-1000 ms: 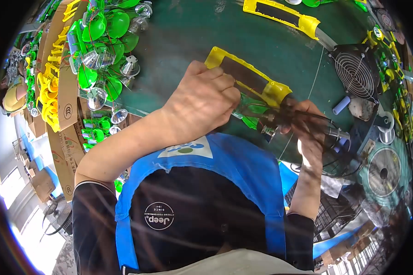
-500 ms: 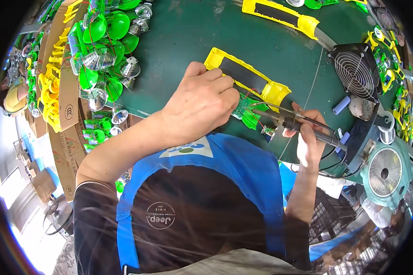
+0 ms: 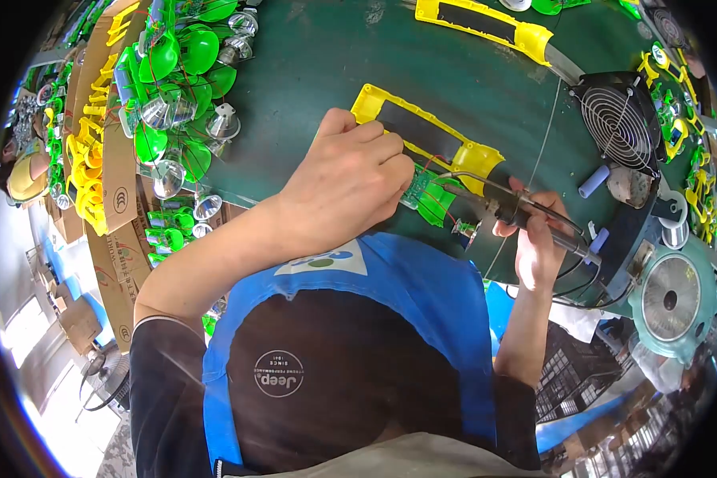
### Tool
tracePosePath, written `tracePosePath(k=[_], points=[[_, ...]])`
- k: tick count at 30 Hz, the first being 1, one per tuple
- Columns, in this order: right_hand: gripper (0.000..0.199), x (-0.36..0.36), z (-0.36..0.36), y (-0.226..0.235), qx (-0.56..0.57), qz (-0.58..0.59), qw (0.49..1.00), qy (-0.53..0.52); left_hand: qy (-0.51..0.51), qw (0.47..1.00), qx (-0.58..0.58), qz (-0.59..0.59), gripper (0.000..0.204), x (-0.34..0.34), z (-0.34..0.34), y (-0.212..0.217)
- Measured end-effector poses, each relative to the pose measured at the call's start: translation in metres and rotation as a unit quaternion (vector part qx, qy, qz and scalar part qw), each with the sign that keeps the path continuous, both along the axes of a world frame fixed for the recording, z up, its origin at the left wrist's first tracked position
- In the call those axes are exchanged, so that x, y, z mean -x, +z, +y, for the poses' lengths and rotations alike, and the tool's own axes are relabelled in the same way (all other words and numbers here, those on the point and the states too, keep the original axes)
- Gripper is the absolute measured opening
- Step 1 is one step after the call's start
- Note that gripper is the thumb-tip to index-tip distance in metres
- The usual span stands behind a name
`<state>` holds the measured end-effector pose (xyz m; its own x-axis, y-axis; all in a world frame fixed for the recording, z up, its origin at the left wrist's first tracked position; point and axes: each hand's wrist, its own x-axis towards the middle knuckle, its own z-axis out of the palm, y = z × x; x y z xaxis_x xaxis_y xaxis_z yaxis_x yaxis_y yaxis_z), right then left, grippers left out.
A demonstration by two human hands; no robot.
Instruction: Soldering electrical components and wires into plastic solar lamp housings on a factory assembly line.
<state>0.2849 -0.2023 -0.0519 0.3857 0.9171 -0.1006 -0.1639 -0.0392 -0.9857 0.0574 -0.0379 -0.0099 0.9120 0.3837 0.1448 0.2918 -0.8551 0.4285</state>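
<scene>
My right hand (image 3: 540, 239) grips a soldering iron (image 3: 551, 236) with a thin curved feed tube along it. Its tip end points left, at a small green circuit board (image 3: 417, 190). That board sits on a translucent green plastic housing (image 3: 436, 209), with thin red wires and a small silvery lamp part (image 3: 464, 231) at its right. My left hand (image 3: 354, 179) is closed around the left end of this assembly; its fingertips are hidden beneath the fist. Just beyond lies a yellow plastic casing half (image 3: 487, 158) with a long opening.
Another yellow casing half (image 3: 526, 40) lies farther back on the green table (image 3: 311, 64). Green housings with reflectors (image 3: 167, 107) crowd the left, beside a cardboard box (image 3: 119, 179) of yellow parts. A black fan (image 3: 613, 119), blue-grey cylinders (image 3: 593, 182) and a teal fan (image 3: 668, 299) stand right.
The iron's feed tube now reaches over the circuit board at a slightly different angle. Both hands keep nearly the same place and grip.
</scene>
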Motion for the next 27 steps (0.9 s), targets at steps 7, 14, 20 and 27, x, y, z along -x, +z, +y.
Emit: tracePosePath(k=[7,14,20,27], points=[[0.045,-0.009,-0.005,0.010,-0.039,0.019,0.994,-0.099,-0.013,0.997,0.071,-0.025,0.013,-0.007,0.024,0.005],[0.032,-0.011,0.050,0.007,-0.149,-0.213,0.958,-0.117,0.021,0.999,-0.008,0.023,0.026,-0.021,0.063,-0.008],[0.034,-0.010,0.103,-0.001,-0.239,-0.228,0.939,-0.098,-0.080,0.990,-0.092,-0.073,0.052,0.038,0.035,0.006],[0.030,-0.038,0.157,-0.020,-0.136,-0.478,0.863,-0.093,-0.006,0.992,-0.007,-0.125,0.051,0.061,0.017,-0.017]])
